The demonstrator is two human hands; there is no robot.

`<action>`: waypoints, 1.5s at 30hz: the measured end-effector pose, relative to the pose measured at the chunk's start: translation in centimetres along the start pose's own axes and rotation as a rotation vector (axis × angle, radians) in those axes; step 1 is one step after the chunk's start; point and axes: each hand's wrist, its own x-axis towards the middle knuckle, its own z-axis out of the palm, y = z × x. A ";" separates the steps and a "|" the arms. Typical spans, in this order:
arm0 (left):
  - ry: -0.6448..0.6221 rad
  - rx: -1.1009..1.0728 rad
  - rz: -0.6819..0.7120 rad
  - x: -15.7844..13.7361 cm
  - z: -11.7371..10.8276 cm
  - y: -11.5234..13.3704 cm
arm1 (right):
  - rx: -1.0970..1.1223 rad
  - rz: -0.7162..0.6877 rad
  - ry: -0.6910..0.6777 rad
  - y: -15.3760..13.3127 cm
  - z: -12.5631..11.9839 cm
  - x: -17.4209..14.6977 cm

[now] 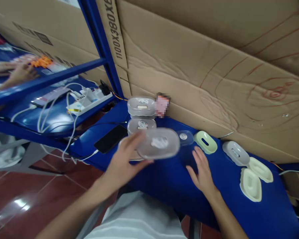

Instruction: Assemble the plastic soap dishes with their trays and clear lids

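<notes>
My left hand (123,161) grips the edge of a clear plastic lid (168,141) with a white sticker, slightly blurred, above the table. Beneath and behind it, partly hidden, sit lidded oval plastic boxes (141,108), each with a slot and a round sticker. With fingers spread and nothing in them, my right hand (201,171) hovers over the blue table. Just beyond its fingertips lies another clear lid (185,136). A pale green oval tray with a dark slot (205,142) is right of that lid.
Farther right are a grey slotted tray (236,153) and two cream trays (250,184). A black phone (111,138) and cables lie on the left. A power strip (89,99) stands behind a blue frame (52,74). Another person's hands (23,73) work near orange pieces. Cardboard (189,66) walls the back.
</notes>
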 end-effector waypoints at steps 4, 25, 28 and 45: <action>0.136 0.029 -0.076 3.8 -2.1 -5.2 | -0.093 0.093 -0.175 3.4 2.8 3.4; -0.068 -0.177 -0.257 6.6 -2.0 -9.5 | -0.036 0.074 -0.346 1.1 4.1 1.9; 0.142 0.001 -0.180 4.6 -2.7 -5.9 | -0.020 -0.011 -0.404 1.2 2.8 2.0; -0.500 0.308 0.353 2.0 16.9 4.2 | 0.032 0.395 -0.132 10.1 -1.6 -2.6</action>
